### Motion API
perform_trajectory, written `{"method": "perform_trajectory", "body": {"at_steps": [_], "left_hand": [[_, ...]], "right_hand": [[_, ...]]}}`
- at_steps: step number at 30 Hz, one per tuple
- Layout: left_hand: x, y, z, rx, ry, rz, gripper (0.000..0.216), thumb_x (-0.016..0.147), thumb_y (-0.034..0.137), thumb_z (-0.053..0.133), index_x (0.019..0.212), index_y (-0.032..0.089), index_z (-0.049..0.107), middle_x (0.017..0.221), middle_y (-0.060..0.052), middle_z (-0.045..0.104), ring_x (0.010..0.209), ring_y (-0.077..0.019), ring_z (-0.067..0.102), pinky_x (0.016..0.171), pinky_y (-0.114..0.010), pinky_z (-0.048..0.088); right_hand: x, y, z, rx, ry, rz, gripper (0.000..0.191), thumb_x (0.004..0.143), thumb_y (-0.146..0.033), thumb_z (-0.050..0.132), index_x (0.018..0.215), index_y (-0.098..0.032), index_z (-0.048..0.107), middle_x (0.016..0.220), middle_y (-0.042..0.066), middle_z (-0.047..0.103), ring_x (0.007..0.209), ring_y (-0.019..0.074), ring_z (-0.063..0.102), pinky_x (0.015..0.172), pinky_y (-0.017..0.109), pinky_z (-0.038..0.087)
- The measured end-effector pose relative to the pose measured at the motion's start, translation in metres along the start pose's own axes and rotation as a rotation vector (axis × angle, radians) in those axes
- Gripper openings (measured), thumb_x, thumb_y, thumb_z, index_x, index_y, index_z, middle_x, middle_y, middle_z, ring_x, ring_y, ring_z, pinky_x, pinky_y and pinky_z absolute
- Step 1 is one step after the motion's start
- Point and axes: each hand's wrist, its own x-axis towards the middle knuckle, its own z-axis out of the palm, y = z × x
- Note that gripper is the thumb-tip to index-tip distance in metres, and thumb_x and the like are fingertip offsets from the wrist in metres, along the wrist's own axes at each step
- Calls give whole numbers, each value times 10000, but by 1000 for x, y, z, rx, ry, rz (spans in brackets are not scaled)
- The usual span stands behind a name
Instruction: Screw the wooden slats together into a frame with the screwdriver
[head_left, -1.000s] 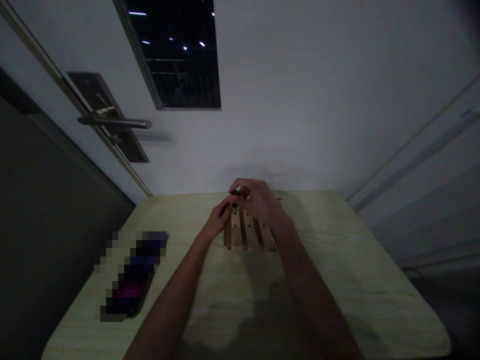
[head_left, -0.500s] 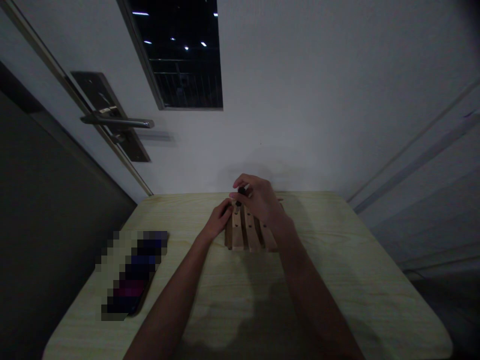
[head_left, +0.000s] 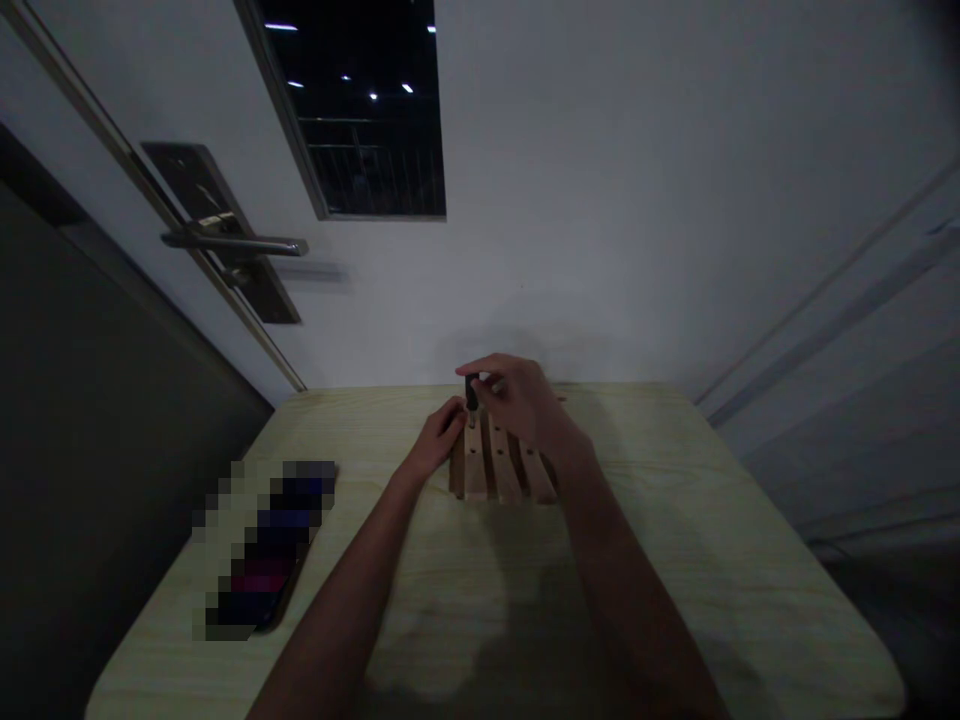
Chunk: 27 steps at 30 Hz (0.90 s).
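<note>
A wooden slatted piece (head_left: 475,480) lies on the table, its light strips dotted with dark holes or screw heads. My right hand (head_left: 521,400) is above its far end, with the fingers closed round the dark handle of a short screwdriver (head_left: 472,390). The screwdriver stands almost upright, its shaft pointing down at the leftmost strip; exactly what its tip meets is too small to make out. My left hand (head_left: 441,437) grips the far left corner of the wooden piece with bent fingers. My right hand and forearm cover part of the piece's right side.
The pale wood-grain table (head_left: 420,620) stands against a white door (head_left: 570,180). A phone with a pixelated screen (head_left: 281,565) lies at the table's left. Above it, a metal door handle (head_left: 247,245) sticks out, beside a dark window (head_left: 367,110).
The screwdriver has gone from leaning to nearly upright, and its handle has shifted slightly left. My right hand's fingers have changed their hold on it. My left hand has stayed in place.
</note>
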Motion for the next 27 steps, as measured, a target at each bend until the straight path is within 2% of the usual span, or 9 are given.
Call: {"method": "perform_trajectory", "body": {"at_steps": [7,12,16,20,27], "left_hand": [[-1,2,-1,10,8,-15,318,886,347,410,1084,147,558,1052,-60,629,1016,-202,551,916,-327,420],[-1,1,-1,30,25,-34,346,877,362,418,1107,146,560,1096,-71,632,1025,-215,559,915,-346,427],[-1,-3,0,17,34,-37,378,875,371,424,1168,159,536,1160,-73,615,1059,-217,554,945,-361,414],[-1,-3,0,31,40,-68,385,876,383,421,1154,151,550,1128,-81,633,1034,-223,569,927,-364,429],[-1,1,0,41,40,-50,402,871,377,423,1175,142,542,1160,-84,622,1058,-230,561,955,-365,416]], "right_hand": [[0,-5,-4,-29,17,-5,199,784,-180,603,974,-199,661,873,19,663,700,103,583,688,242,460],[0,-3,-3,-48,22,-11,84,785,-277,623,817,-207,655,735,-2,611,635,97,550,652,233,434],[0,-3,-2,0,17,65,185,756,-361,646,744,-191,575,618,-26,567,551,92,505,547,223,391],[-1,-6,0,-15,-4,105,268,735,-414,655,693,-190,512,585,-35,544,532,89,490,518,218,355],[-1,-8,1,-82,-49,36,188,832,-372,552,800,-197,613,610,-28,566,541,82,472,537,210,337]]}}
